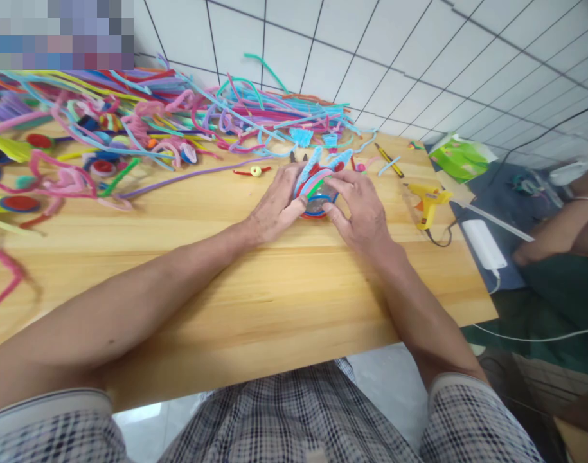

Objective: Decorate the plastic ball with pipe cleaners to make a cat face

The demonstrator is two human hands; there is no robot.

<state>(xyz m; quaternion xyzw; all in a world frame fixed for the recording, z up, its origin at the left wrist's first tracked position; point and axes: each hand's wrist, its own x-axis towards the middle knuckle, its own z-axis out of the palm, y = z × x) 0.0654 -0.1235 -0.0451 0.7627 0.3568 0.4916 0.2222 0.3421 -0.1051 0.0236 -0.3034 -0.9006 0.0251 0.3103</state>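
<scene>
Between my two hands, on the wooden table, is a small clear container [317, 204] trimmed with coloured pipe cleaners. Blue and red strands ring it, pink and green ones arch over it, and two light blue loops stand up at its far side. My left hand [281, 199] is closed around its left side, thumb against the near edge. On the right side, my right hand [358, 202] grips it with the thumb low and the fingers on top. The palms hide parts of the container. A red pipe cleaner with a yellow bead [256, 172] lies left of my left hand.
Heaped pipe cleaners [178, 122] cover the table's back and left. A yellow glue gun [429, 202] with a cord and a yellow cutter knife [389, 159] lie to the right. Beyond are a white power strip [484, 244], a green packet [460, 157] and another person's arm [558, 225].
</scene>
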